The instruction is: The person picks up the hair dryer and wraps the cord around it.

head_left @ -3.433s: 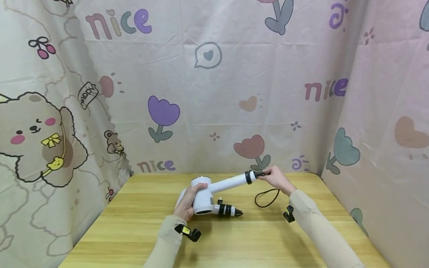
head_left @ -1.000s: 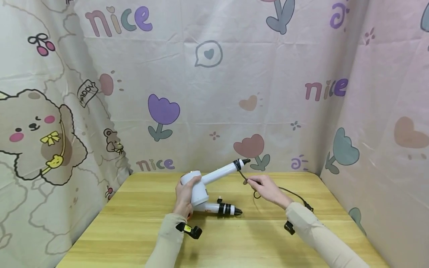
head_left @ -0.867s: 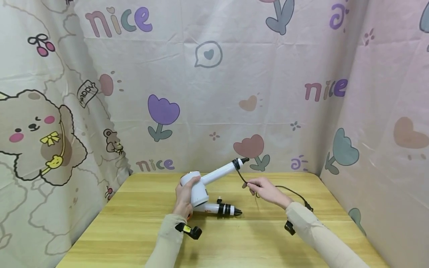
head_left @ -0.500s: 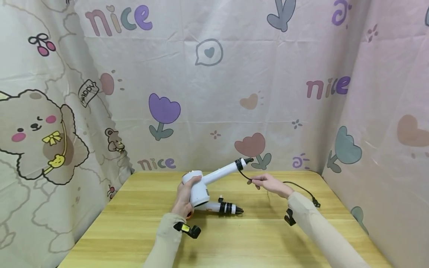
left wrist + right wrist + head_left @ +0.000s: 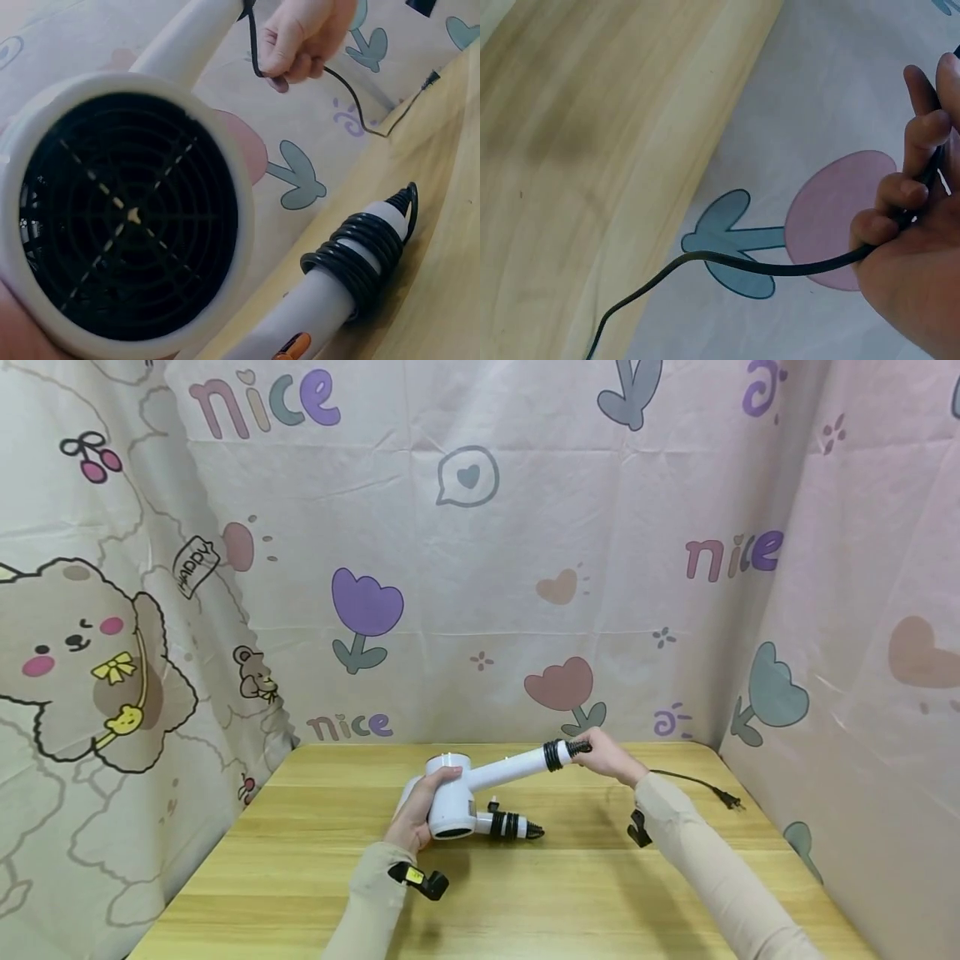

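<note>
A white hair dryer is held up off the table by my left hand, which grips its round head. Its handle points right, with black cord wound round the end; the left wrist view shows the dark intake grille. My right hand is just beyond the handle's tip. In the right wrist view, its curled fingers hold the cord, which trails to the plug on the table. A second white hair dryer lies below, partly hidden, its cord wrapped round its handle.
The wooden table bears both the second dryer and the plug, which lies near the right edge. Printed curtains stand behind the table and along both sides. Each forearm carries a black wrist camera.
The held dryer's handle has swung lower, its head turning. My right hand went from the handle's end down along the cord, then back up to the tip. The plug has slid right.
</note>
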Demonstrator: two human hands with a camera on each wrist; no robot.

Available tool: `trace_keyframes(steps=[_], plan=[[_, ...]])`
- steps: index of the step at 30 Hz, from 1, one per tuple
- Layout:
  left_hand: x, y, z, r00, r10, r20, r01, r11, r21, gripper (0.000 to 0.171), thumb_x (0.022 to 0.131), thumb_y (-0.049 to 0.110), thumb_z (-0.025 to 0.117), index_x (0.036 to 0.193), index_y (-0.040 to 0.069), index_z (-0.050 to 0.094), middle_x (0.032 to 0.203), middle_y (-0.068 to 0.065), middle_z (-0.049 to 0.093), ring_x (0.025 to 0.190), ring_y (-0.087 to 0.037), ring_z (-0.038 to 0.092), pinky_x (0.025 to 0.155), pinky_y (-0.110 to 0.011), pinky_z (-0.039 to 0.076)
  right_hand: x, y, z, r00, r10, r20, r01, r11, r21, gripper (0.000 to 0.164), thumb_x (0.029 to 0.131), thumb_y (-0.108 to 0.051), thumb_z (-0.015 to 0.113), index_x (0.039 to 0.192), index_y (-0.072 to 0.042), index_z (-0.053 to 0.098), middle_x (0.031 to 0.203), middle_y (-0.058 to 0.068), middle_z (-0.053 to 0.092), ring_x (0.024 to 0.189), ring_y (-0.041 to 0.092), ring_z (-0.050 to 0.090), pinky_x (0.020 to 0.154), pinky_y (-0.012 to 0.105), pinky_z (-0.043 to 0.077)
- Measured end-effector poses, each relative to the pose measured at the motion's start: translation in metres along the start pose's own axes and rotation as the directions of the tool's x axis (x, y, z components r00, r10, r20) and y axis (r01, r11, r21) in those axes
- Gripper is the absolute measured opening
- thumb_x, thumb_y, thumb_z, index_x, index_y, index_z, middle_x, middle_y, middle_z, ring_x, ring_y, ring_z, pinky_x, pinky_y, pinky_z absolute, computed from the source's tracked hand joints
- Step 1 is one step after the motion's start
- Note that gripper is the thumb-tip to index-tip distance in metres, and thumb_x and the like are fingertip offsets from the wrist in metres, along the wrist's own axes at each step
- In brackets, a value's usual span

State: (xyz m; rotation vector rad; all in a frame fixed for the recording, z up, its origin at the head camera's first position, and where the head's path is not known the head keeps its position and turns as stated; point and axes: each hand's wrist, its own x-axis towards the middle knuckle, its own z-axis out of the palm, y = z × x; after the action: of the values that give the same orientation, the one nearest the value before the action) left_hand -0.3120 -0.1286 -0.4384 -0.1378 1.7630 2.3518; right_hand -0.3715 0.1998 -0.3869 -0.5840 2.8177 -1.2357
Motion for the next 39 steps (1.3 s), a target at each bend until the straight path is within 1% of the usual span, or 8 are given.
trace_keyframes(steps=[3,8,13,16,22,28,34,39], plan=[[0.000,-0.002,-0.001,1.000,-0.002,0.021,0.001,0.999,0.034,0.065,0.083,0.044,0.070,0.127,0.003,0.046,0.094,-0.004,0.066,0.079,-0.018,0.067,0.071,-0.035,0.059,0.000,-0.004,-0.002,0.996,-0.087,-0.028,0.086,0.995,-0.049,0.017,0.086,-0.002,0.064,0.098,0.002,0.075,0.084,0.010,0.073,0.064,0.010,0.051,0.059,0.025,0.046],[-0.001,-0.003,-0.004,0.999,0.040,0.016,-0.042,0.986,0.159,0.068,0.082,0.043,0.073,0.130,0.006,0.043,0.097,-0.008,0.066,0.078,-0.021,0.069,0.070,-0.042,0.061,-0.003,-0.012,-0.004,0.993,-0.110,-0.043,0.103,0.987,-0.126,0.019,0.089,-0.023,0.072,0.099,-0.008,0.078,0.100,0.010,0.075,0.080,0.012,0.067,0.073,0.031,0.056],[-0.003,-0.002,-0.003,0.992,0.122,-0.028,-0.110,0.956,0.273,0.071,0.079,0.039,0.078,0.133,0.007,0.044,0.103,-0.014,0.065,0.079,-0.024,0.068,0.067,-0.043,0.061,-0.007,-0.023,-0.002,0.994,-0.086,-0.066,0.074,0.983,-0.165,0.014,0.089,-0.025,0.072,0.095,-0.014,0.078,0.091,0.003,0.075,0.069,0.011,0.063,0.066,0.029,0.053],[-0.003,-0.001,-0.001,0.982,0.181,-0.049,-0.155,0.929,0.336,0.074,0.077,0.037,0.080,0.134,0.008,0.045,0.108,-0.016,0.062,0.081,-0.025,0.066,0.065,-0.042,0.060,-0.010,-0.031,0.001,0.992,-0.092,-0.089,0.074,0.979,-0.191,0.014,0.090,-0.023,0.071,0.094,-0.013,0.078,0.088,0.003,0.075,0.064,0.012,0.062,0.061,0.027,0.050],[-0.002,0.001,0.004,0.953,0.279,-0.121,-0.200,0.876,0.440,0.077,0.076,0.036,0.081,0.134,0.004,0.043,0.113,-0.020,0.057,0.086,-0.027,0.063,0.064,-0.038,0.060,-0.014,-0.045,0.012,0.986,-0.083,-0.146,0.047,0.971,-0.235,0.020,0.090,-0.027,0.069,0.100,-0.011,0.078,0.099,0.008,0.076,0.051,0.008,0.057,0.050,0.024,0.047],[-0.002,0.003,0.008,0.927,0.321,-0.195,-0.193,0.853,0.486,0.085,0.074,0.042,0.082,0.138,0.007,0.039,0.114,-0.020,0.056,0.084,-0.027,0.064,0.061,-0.035,0.060,-0.017,-0.053,0.021,0.971,-0.085,-0.222,0.019,0.958,-0.285,0.020,0.090,-0.027,0.067,0.099,-0.015,0.079,0.091,0.003,0.075,0.046,0.008,0.050,0.039,0.024,0.033],[-0.001,0.002,0.008,0.873,0.422,-0.246,-0.242,0.812,0.531,0.081,0.072,0.040,0.083,0.134,0.006,0.043,0.113,-0.019,0.058,0.087,-0.028,0.063,0.063,-0.034,0.059,-0.018,-0.052,0.030,0.968,-0.065,-0.244,-0.004,0.962,-0.272,0.020,0.093,-0.026,0.063,0.100,-0.016,0.079,0.075,-0.002,0.068,0.044,0.012,0.039,0.040,0.024,0.024],[0.001,0.003,0.011,0.840,0.459,-0.289,-0.265,0.813,0.519,0.082,0.071,0.042,0.085,0.134,0.009,0.045,0.113,-0.017,0.059,0.090,-0.029,0.063,0.066,-0.034,0.059,-0.022,-0.053,0.035,0.968,-0.048,-0.248,-0.019,0.966,-0.259,0.023,0.096,-0.024,0.057,0.101,-0.015,0.078,0.065,-0.002,0.058,0.046,0.014,0.037,0.043,0.025,0.025]])
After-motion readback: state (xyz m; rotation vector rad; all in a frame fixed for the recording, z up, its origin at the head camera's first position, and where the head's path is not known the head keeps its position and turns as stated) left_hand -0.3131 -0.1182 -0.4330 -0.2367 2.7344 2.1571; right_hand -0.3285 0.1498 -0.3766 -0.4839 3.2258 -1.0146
